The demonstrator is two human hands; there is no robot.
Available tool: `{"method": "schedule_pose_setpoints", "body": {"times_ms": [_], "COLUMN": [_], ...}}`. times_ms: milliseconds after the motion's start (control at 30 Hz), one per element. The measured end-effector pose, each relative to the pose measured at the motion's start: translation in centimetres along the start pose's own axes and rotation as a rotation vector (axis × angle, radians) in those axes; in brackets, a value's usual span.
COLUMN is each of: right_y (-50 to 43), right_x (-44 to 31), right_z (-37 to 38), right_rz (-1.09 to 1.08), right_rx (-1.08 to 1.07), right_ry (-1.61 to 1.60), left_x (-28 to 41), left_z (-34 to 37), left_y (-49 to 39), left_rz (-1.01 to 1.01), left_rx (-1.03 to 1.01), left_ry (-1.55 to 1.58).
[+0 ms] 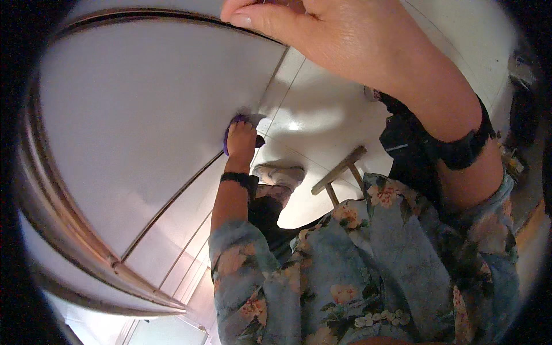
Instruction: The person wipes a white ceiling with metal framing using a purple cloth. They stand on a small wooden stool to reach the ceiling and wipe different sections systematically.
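My left hand (241,140) is closed on a purple cloth (226,142), beside the edge of a large, smooth white panel (142,86). A dark part sticks out beside the hand, too blurred to name. My right hand (327,34) is raised close to the camera at the top, near the panel's dark and metallic trim (172,15). Its thumb shows, but most fingers are cut off by the picture's rim, so whether it holds something cannot be told. A black band sits on each arm.
Below lies a pale tiled floor (319,112). A wooden stool-like piece (338,170) stands near my body, and a shoe (280,174) shows by my left forearm. A rounded metallic rail (82,224) runs down the left side. Dark items lie at the far right.
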State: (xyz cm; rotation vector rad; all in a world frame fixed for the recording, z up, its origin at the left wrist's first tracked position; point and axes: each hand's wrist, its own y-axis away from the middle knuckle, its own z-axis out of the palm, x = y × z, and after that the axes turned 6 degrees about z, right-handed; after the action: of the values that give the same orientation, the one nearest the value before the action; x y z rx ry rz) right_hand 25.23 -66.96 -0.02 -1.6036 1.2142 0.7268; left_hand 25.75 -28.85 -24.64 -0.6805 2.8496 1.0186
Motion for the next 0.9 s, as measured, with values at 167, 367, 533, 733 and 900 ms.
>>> {"method": "schedule_pose_setpoints", "body": {"times_ms": [167,367,533,733,900], "right_y": [0.4,2.2,4.1,3.8,3.2], "right_x": [0.5,1.3,0.2,-1.7,-1.6], "right_z": [0.0,4.9,9.3,9.8,10.6], "right_rz": [0.043,-0.014,-0.168,0.107,0.324], "right_rx": [-0.037,-0.297,-0.343,-0.721,-0.624], "right_ry": [0.000,0.172,-0.066,-0.424,-0.493], "left_x": [0.6,1.6,2.6,3.1,3.9], "left_z": [-7.7,-18.6,-23.3,-25.1,-24.3], "left_y": [7.4,16.4,18.4,15.1,8.5], "left_rz": [-0.355,-0.477,-0.215,-0.412,-0.347], "left_rx": [0.576,1.049,1.172,1.563,1.504], "left_ry": [0.683,1.544,1.446,1.444,1.452]}}
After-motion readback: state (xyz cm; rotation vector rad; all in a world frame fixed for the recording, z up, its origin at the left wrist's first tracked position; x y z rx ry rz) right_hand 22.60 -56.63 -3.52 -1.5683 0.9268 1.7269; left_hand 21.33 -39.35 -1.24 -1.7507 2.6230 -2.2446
